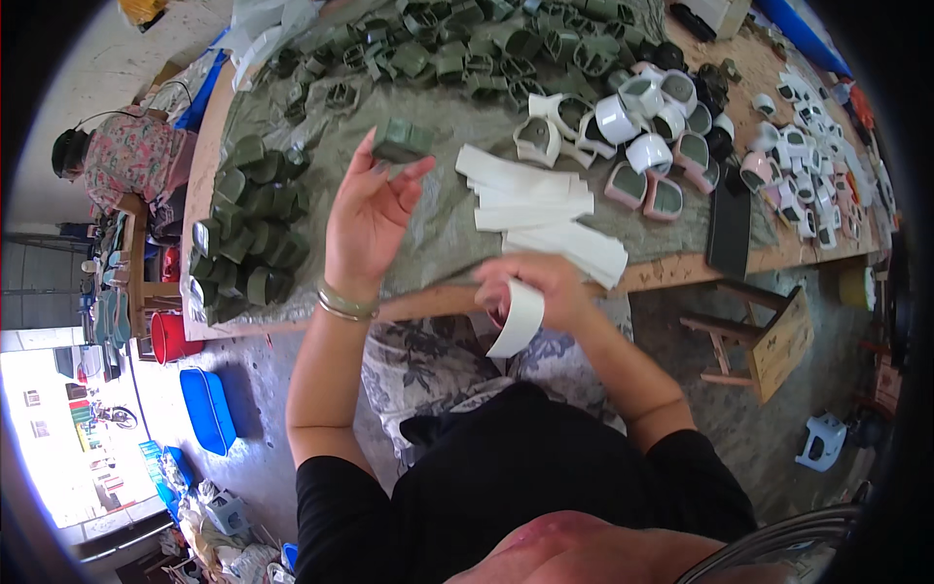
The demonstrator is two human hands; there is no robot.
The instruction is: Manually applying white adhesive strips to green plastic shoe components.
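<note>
pile at the left: dark green pieces (pixel 248 229) are lying in a heap on the table (pixel 681 271), left of your raised hand.
left hand: your left hand (pixel 368 219) is lifting up, and its fingertips are pinching a green block (pixel 402 141) at the top.
green block: it is sitting up above the table, up and to the left of your other hand.
right hand: your right hand (pixel 543 290) is hanging lower, near the table edge, with its fingers pressing together on a white strip (pixel 518 319).
white strip: it is curling down from that hand, its long way running up and down.
gap: the block and the strip are staying apart, not touching.
strip stack: more white strips (pixel 545 214) are lying flat just above your right hand, which is the nearer hand to them.
</note>
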